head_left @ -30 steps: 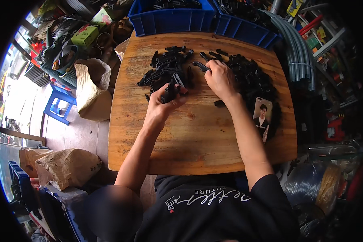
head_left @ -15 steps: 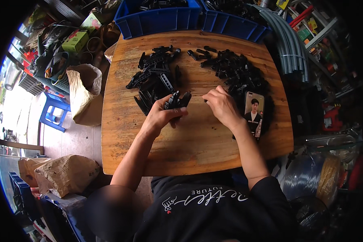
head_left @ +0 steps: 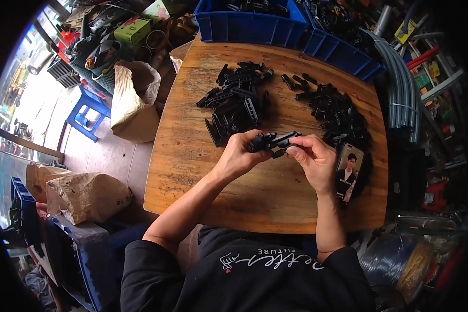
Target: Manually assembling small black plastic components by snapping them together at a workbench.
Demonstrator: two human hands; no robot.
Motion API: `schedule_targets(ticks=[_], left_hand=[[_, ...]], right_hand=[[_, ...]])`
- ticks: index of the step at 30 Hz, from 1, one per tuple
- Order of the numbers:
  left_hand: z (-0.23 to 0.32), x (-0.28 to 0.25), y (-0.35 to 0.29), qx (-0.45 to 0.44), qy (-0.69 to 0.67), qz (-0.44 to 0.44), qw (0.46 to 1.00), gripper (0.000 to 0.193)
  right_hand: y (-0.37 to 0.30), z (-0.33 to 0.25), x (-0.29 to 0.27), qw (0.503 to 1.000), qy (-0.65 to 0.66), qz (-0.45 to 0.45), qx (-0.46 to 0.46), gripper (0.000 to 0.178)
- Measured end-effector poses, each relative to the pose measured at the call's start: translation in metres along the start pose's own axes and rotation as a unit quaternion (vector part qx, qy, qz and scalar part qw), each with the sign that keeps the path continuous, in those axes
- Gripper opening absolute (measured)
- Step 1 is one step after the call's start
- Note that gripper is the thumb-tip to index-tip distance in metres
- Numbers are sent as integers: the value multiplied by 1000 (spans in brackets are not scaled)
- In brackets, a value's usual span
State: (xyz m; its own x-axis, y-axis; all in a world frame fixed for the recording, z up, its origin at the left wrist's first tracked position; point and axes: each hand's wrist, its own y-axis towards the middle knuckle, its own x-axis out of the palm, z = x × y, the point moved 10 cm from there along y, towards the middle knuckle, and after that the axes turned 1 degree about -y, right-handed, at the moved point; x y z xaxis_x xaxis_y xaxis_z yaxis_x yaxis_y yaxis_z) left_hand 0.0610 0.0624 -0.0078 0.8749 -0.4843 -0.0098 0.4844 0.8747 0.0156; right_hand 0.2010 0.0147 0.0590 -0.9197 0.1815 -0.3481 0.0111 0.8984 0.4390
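Note:
My left hand [head_left: 239,157] is closed around a few slim black plastic parts [head_left: 268,141], held just above the table's middle. My right hand [head_left: 317,161] meets it from the right, thumb and fingers pinched at the right end of one of these parts. Whether a separate small piece sits in that pinch is hidden by the fingers. Beyond my left hand lies a heap of long black plastic parts [head_left: 234,109], some with ladder-like slots. A second heap of shorter black pieces [head_left: 338,112] spreads beyond my right hand.
A phone [head_left: 349,174] showing a person on its screen leans on the right heap. Two blue crates [head_left: 252,32] with black parts stand at the wooden table's [head_left: 192,192] far edge. Left are paper sacks [head_left: 132,117] and a blue stool [head_left: 86,114]; grey tubes [head_left: 400,83] are at right.
My hands, apart before, have come together over the table, the right one now at the parts in my left. The whole view has shifted and tilted.

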Motion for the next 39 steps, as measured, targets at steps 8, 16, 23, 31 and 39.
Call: schedule_targets(ticks=[8, 16, 23, 31, 39], left_hand=[[36, 12, -6, 131, 123, -22, 983, 34], [31, 14, -8, 91, 112, -7, 989, 29], [43, 14, -13, 160, 104, -10, 981, 26], [37, 18, -11, 157, 121, -10, 980, 26], [41, 17, -18, 165, 105, 16, 981, 24]], right_hand=[[-6, 1, -5, 997, -53, 35, -36, 13], [-9, 1, 1, 1000, -5, 19, 2, 13], [-4, 12, 9, 996, 76, -32, 43, 58], [-10, 23, 22, 969, 199, -83, 122, 41], [-12, 28, 20, 975, 181, -51, 116, 31]])
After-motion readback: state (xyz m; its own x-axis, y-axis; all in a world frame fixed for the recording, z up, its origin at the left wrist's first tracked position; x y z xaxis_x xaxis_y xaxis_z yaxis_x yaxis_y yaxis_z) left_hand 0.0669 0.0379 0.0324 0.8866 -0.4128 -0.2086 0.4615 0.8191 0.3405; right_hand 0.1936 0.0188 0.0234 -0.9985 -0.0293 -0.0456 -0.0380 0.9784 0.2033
